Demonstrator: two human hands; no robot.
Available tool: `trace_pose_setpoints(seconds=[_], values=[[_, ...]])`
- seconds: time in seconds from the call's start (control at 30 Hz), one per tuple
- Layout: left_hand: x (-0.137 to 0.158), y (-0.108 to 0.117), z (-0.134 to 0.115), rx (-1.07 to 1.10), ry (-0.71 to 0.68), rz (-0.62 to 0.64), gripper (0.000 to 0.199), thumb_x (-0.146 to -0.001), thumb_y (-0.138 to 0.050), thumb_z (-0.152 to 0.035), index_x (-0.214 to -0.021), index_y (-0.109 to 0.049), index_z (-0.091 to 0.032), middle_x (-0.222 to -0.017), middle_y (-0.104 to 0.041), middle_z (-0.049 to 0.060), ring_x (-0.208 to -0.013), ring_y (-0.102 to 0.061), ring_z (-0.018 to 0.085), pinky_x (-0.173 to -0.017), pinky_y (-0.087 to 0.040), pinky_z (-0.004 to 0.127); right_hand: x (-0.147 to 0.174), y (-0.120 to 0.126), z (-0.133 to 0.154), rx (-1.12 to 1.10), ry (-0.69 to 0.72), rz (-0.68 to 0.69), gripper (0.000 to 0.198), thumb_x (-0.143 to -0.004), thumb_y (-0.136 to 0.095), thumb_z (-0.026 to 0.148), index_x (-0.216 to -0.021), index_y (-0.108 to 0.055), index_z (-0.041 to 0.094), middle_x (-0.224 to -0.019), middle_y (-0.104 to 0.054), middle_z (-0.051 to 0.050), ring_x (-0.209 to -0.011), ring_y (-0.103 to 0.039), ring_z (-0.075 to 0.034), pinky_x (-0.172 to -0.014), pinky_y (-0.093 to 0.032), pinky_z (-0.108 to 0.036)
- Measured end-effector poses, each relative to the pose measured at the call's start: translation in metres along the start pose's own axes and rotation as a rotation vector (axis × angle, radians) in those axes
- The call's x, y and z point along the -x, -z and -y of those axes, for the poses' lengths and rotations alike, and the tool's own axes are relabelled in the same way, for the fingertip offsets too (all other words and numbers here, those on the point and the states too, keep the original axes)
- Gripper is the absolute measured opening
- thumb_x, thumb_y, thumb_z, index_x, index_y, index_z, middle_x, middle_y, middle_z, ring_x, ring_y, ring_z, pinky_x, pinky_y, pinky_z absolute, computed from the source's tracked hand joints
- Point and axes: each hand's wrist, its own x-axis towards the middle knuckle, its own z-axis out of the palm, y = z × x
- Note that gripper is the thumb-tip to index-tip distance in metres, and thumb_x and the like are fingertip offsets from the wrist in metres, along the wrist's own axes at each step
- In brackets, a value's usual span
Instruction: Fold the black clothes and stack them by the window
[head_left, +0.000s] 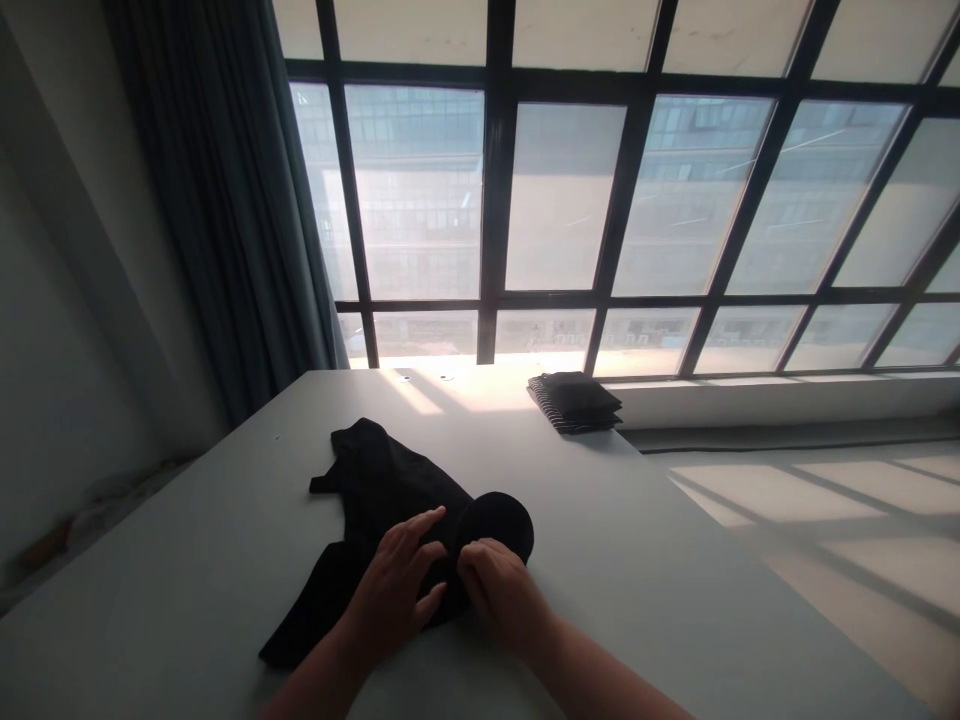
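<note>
Worn on the person's head, the one camera peers forward and down over the counter (615,560), left hand (401,575) and right hand (504,592) near, window (416,190) well beyond.

A wide, bright window (562,190) with a dark frame (498,180) fills the far side. A dark curtain (217,200) hangs at its left, beside a shaded wall (67,300). Sunlight (862,488) streaks the far end of the white counter (637,560) and the pale floor (832,560) at right.
</note>
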Motion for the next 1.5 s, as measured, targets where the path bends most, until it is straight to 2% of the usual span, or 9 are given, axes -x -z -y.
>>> trace_pose_setpoints(seconds=[0.13,0.27,0.43,0.57,0.7,0.93,1.2,1.37,1.5], values=[[0.001,-0.004,-0.002,0.028,-0.006,0.007,0.061,-0.081,-0.071,-0.011,-0.139,-0.058,-0.025,-0.155,-0.053,0.013,-0.137,-0.056,0.031,-0.110,-0.055,0.048,0.001,-0.001,0.002,0.057,0.054,0.031,0.019,-0.110,-0.043,0.025,-0.094,-0.053,0.022,-0.079,-0.065,0.000,-0.068,-0.055,-0.015,-0.070,-0.040,-0.030],[0.004,-0.010,0.004,-0.010,0.068,-0.046,0.019,-0.082,-0.069,-0.013,-0.098,-0.069,-0.024,-0.144,-0.062,0.009,-0.127,-0.061,0.031,-0.104,-0.055,0.046,0.004,-0.004,0.002,0.090,0.064,0.110,0.011,-0.103,-0.055,0.031,-0.099,-0.060,0.022,-0.082,-0.068,-0.001,-0.071,-0.060,-0.018,-0.072,-0.042,-0.032],[0.000,-0.010,0.011,-0.089,0.052,-0.188,0.014,-0.085,-0.061,-0.011,-0.088,-0.065,-0.023,-0.126,-0.071,0.007,-0.117,-0.064,0.027,-0.098,-0.051,0.043,0.008,-0.004,-0.006,0.069,-0.107,0.101,0.028,-0.089,-0.066,0.022,-0.117,-0.061,0.023,-0.100,-0.074,-0.004,-0.085,-0.067,-0.022,-0.077,-0.046,-0.032],[-0.008,-0.001,-0.003,-0.092,-0.134,-0.208,0.018,-0.092,-0.053,-0.008,-0.093,-0.063,-0.023,-0.121,-0.076,0.001,-0.117,-0.064,0.021,-0.107,-0.044,0.038,0.006,0.006,-0.009,0.116,-0.083,-0.047,0.009,-0.086,-0.054,0.015,-0.090,-0.053,0.023,-0.085,-0.065,-0.002,-0.073,-0.057,-0.018,-0.068,-0.039,-0.029],[-0.014,0.006,-0.013,-0.138,-0.218,-0.185,0.019,-0.090,-0.051,-0.007,-0.089,-0.062,-0.023,-0.134,-0.073,0.001,-0.126,-0.062,0.022,-0.116,-0.040,0.039,0.000,0.019,-0.006,0.107,0.024,-0.145,0.016,-0.079,-0.047,0.014,-0.078,-0.034,0.023,-0.073,-0.051,0.001,-0.063,-0.043,-0.015,-0.058,-0.027,-0.028],[-0.006,-0.010,0.014,-0.055,0.027,-0.189,0.020,-0.093,-0.052,-0.016,-0.102,-0.067,-0.026,-0.102,-0.079,0.002,-0.084,-0.076,0.020,-0.076,-0.061,0.029,0.001,0.023,-0.005,-0.112,-0.092,0.032,0.017,-0.074,-0.047,0.016,-0.086,-0.037,0.024,-0.097,-0.063,-0.005,-0.075,-0.055,-0.016,-0.065,-0.044,-0.028],[0.009,-0.016,0.019,0.128,0.433,-0.183,0.012,-0.096,-0.052,-0.031,-0.094,-0.063,-0.027,-0.065,-0.068,-0.004,-0.054,-0.068,0.017,-0.048,-0.046,0.024,0.002,0.019,-0.004,-0.181,-0.132,0.123,0.019,-0.072,-0.043,0.014,-0.084,-0.033,0.024,-0.084,-0.048,-0.001,-0.069,-0.043,-0.015,-0.063,-0.035,-0.028],[0.003,-0.011,0.018,0.293,0.647,-0.171,0.017,-0.093,-0.052,-0.039,-0.096,-0.063,-0.028,-0.064,-0.067,-0.006,-0.056,-0.067,0.018,-0.051,-0.046,0.025,0.001,0.015,0.002,-0.222,-0.133,0.224,0.018,-0.074,-0.059,0.021,-0.090,-0.051,0.024,-0.091,-0.055,-0.001,-0.073,-0.052,-0.015,-0.064,-0.038,-0.026],[-0.005,-0.011,0.017,0.545,0.789,-0.155,0.034,-0.088,-0.057,-0.057,-0.091,-0.069,-0.025,-0.075,-0.073,-0.001,-0.071,-0.073,0.023,-0.066,-0.057,0.030,0.007,0.009,-0.004,-0.232,-0.208,0.160,0.016,-0.083,-0.054,0.017,-0.097,-0.058,0.024,-0.094,-0.063,-0.003,-0.083,-0.061,-0.017,-0.074,-0.045,-0.027]])
